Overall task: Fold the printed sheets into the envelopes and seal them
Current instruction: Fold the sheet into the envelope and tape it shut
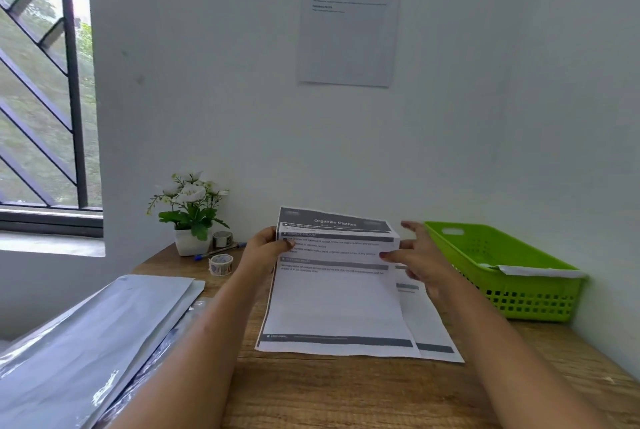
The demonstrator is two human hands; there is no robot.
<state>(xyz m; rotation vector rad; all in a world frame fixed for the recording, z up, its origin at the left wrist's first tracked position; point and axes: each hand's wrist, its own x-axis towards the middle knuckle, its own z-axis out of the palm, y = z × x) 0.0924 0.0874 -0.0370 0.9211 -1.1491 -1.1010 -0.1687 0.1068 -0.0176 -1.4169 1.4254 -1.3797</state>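
On the left of the table (346, 394) lies a stack of envelopes (104, 324); I see at least two but can't count more. Behind them are one plant (190, 207), two tape rolls (220, 264) and one pen (218, 251). The left hand (265, 248) pinches the sheet (336, 300) at its left edge and the right hand (422, 259) pinches its right edge, thumb on top. The sheet's far end is raised and its near edge rests on the table. A second sheet (429, 324) lies underneath. To me the first fold looks just begun. Next, that raised end should come down square for creasing. One basket (540, 293) sits on the right.
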